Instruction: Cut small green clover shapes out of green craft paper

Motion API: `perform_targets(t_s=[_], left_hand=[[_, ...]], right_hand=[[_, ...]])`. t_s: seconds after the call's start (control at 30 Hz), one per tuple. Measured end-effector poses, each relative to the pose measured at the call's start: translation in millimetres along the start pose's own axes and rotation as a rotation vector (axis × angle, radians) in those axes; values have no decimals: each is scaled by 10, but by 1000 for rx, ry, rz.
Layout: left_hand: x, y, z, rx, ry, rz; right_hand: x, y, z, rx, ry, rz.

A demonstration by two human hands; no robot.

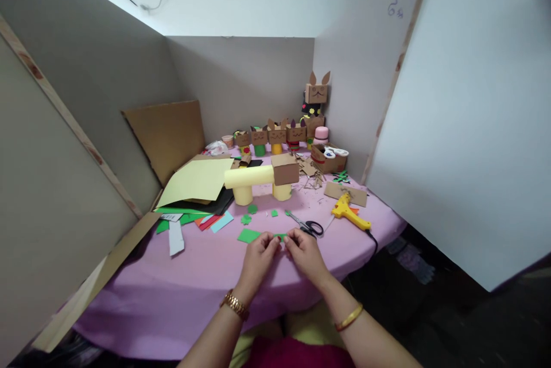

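Watching from my far end, I have both hands low in the middle of the view, over the near part of the purple cloth (206, 287). The left hand (261, 248) has thumb and forefinger pinched together, and the right hand (302, 250) mirrors it; between the two pinches sits a small bit of green paper (280, 236), mostly covered. I judge that both hands share it because something so small and thin would bend or slip from one. A green strip (248, 235) lies flat just beside the left hand (whether it joins the held bit behind the fingers, I cannot tell).

Farther back, two green cutouts (245, 219) lie loose, handily near. The black-handled scissors (313, 227) rest just beyond the right hand. Right of them lies the yellow glue gun (350, 214), its nozzle end over a cardboard piece (332, 190), presumably to spare the cloth from drips.

Behind the cutouts, a yellow paper tube (249, 177) lies level above two upright yellow rolls (243, 195), which seem to bear its weight, with a brown box (284, 170) at its right end.
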State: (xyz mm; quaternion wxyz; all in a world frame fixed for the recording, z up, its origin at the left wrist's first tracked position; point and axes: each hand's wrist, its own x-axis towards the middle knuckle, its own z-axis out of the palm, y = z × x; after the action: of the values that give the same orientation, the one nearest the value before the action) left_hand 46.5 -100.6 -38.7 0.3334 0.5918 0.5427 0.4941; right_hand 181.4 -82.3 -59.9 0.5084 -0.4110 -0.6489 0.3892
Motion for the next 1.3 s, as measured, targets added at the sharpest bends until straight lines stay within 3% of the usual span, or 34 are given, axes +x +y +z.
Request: perform_targets(t_s=[0.5,0.8,1.3], left_hand=[[-9,-7,3,18,-18,-1],[-5,-57,-26,-17,78,-45],[-66,-23,-13,6,8,-3]], right_hand=[[10,-50,-25,-8,-85,-17],[1,-1,-23,89,-126,24],[-19,-31,-21,116,-94,32]])
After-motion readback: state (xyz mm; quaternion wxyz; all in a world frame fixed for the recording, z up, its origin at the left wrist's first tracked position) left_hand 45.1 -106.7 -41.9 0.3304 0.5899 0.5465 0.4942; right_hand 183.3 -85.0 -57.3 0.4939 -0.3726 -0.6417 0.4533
